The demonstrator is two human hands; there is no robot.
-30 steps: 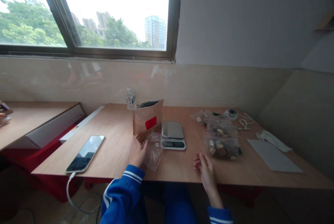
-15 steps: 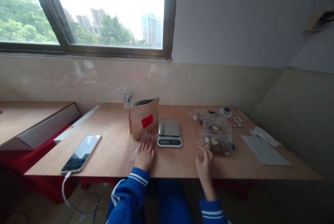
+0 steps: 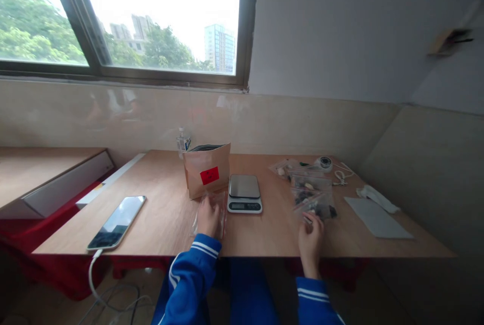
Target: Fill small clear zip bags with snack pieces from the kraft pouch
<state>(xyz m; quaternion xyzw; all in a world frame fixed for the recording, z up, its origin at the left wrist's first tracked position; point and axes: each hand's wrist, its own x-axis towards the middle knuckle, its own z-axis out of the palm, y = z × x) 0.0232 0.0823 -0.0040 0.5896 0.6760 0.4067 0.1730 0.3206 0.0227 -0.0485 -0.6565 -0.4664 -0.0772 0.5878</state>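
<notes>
Plastic makes the nearest zip-lock bag probably soft and slippery, best held by its rim; my right grip pinches its edge, my left grip's closure I cannot tell.

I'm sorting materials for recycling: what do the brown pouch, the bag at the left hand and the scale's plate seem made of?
Brown pouch: probably matte paper outside, from its dull tan face. Bag: apparently glossy clear plastic; the desk shows through. Scale's plate: likely satin metal, from its grey sheen.
</notes>
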